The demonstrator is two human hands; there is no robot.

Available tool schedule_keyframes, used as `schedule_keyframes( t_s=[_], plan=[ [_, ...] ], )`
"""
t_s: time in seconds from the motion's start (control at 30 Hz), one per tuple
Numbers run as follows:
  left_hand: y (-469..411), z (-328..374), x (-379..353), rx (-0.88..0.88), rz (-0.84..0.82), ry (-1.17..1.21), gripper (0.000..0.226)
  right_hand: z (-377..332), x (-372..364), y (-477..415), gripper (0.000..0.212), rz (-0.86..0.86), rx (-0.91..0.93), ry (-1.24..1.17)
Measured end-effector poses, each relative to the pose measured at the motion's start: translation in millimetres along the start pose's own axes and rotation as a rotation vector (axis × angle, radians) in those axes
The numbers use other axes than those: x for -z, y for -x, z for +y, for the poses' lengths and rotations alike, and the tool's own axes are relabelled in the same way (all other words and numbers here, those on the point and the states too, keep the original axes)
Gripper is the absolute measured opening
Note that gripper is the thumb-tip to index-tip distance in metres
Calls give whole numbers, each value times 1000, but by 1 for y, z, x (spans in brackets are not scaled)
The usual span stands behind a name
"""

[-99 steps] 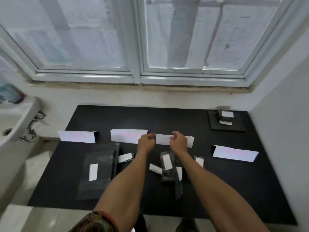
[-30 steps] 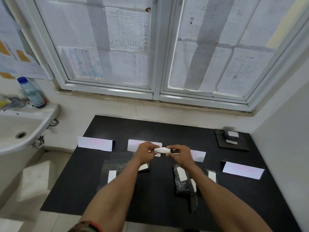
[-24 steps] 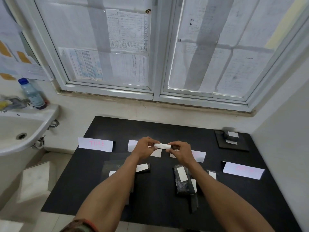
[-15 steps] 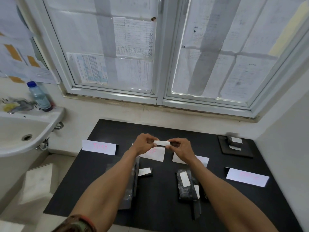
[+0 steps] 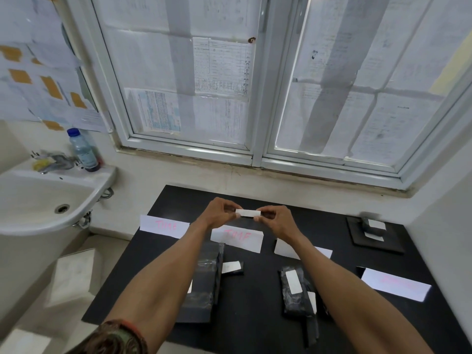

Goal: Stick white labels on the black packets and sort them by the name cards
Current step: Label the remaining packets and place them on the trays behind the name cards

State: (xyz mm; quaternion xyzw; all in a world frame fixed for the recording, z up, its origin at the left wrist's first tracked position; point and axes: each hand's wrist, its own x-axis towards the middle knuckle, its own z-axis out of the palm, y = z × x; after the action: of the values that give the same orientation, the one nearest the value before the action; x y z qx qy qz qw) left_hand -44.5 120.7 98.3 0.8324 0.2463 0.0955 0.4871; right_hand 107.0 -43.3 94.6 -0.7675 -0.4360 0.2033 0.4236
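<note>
Both hands are raised above the black table [image 5: 255,328]. My left hand [image 5: 217,213] and my right hand [image 5: 277,221] pinch the two ends of a small white label [image 5: 247,213], with something dark just behind it. Below lie several white name cards with pink writing: one at the left [image 5: 163,226], one in the middle [image 5: 237,238], one at the right [image 5: 396,287]. A large black packet [image 5: 204,279] lies under my left forearm. A black packet with a white label [image 5: 293,290] lies beside my right forearm.
A dark pad [image 5: 375,236] holding spare white labels sits at the table's back right corner. A white sink [image 5: 38,200] with a bottle [image 5: 83,149] stands to the left. A paper-covered window [image 5: 229,98] is ahead; a wall closes the right side.
Both hands have risen from the table with the small white label held between them, and the view has tilted upward toward the window.
</note>
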Motion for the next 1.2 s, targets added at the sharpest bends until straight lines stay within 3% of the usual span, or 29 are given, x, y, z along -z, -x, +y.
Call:
schedule_keyframes(
  t_s=[0.3, 0.7, 1.2],
  plan=[
    [10, -4, 23, 48, 76, 99, 24, -16, -9, -14, 27, -66, 35, -37],
    [4, 2, 33, 120, 67, -77, 23, -13, -10, -41, 29, -194, 43, -19],
    [-8, -26, 62, 231, 69, -108, 23, -12, -49, -70, 22, -201, 27, 50]
  ],
)
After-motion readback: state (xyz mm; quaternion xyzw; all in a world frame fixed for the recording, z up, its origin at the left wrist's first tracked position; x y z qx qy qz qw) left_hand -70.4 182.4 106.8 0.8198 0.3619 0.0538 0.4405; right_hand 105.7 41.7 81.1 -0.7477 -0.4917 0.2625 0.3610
